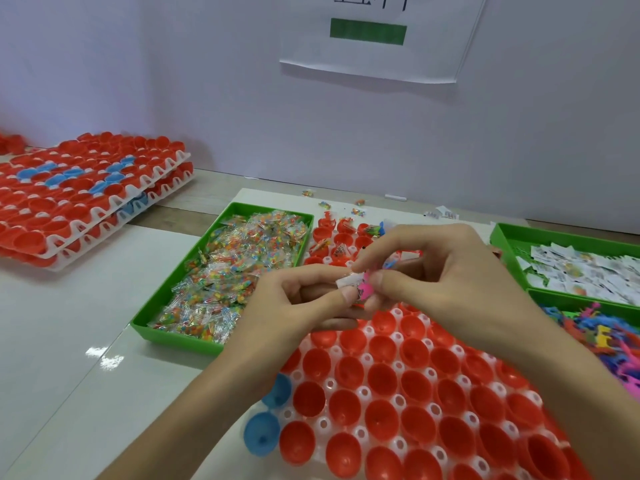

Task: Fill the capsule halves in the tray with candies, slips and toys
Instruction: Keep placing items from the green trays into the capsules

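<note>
Fingertips [348,295] of both hands meet in a tight pinch above the far part of the white tray [399,400]. The left hand [294,303] pinches a white slip [349,281] between thumb and forefinger. The right hand [436,271] pinches a pink toy [366,289] pressed against that slip. Whether a candy packet is bundled in with them I cannot tell.

Just beyond the fingers, the far rows of red capsule halves [341,251] already hold bits of paper and coloured pieces. Nearer than the fingers, row after row of red halves [381,377] sit empty, as do two blue halves [265,434] at the tray's left edge. By my judgement only a small share is filled and most of the tray is left to do.

Left of the fingers a green bin [180,268] is heaped with clear candy packets [235,268]. To their right one green bin [498,237] holds slips [588,275], and a nearer bin [554,296] holds plastic toys [606,336]. Far off to the left, stacked trays [86,192] of capsule halves wait.

As for writing, a paper sheet [374,60] on the wall beyond the fingers shows a green bar and the cut-off bottoms of dark characters, which are unreadable. Print on the slips is too blurred to make out.
</note>
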Demonstrator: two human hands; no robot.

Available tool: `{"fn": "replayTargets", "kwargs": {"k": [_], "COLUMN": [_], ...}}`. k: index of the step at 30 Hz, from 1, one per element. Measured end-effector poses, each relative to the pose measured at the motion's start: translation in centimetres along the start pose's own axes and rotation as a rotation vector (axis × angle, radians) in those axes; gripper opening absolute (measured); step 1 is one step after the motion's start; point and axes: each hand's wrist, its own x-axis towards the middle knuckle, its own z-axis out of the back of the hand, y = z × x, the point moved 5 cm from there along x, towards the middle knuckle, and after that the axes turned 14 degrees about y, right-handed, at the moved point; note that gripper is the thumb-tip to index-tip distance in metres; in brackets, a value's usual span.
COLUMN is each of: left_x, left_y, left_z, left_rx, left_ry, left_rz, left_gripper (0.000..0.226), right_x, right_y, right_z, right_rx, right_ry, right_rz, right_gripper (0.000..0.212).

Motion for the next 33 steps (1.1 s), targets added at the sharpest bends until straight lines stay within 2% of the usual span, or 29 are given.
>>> {"fn": "replayTargets", "kwargs": {"k": [5, 11, 18, 24, 33], "left_x": [0.2, 0.2, 0.1, 0.0, 0.0], "left_y": [-0.1, -0.4, -0.1, -0.4, -0.5], "left_z": [0.4, 0.6, 0.6, -0.1, -0.4], "left_rx": [-0.062, -0.088, -0.016, 0.066, 0.093], "left_ry": [-0.027, -0.046, -0.078, -0.06, -0.025], "left_rz": [-0.027, -0.05, -0.054, -0.081, -0.097], "left_gripper": [0.026, 0.032, 0.024, 0.022, 0.029], "right_x": [0.4, 0.4, 0.2, 0.2, 0.3], "right_y": [-1.0, -1.6, -0.7, -0.9, -0.9], "right_z": [0.4, 0.9, 0.7, -0.1, -0.3], "right_rx": [-0.022, -0.012, -0.017, -0.138, -0.189], "right_ry": [-0.123, -0.101, -0.002, -0.043, -0.165], "right_rz": [-0.002, 0.002, 0.023, -0.051, -0.023], "right_gripper": [0.015, 0.012, 0.012, 0.008, 0.01]}}
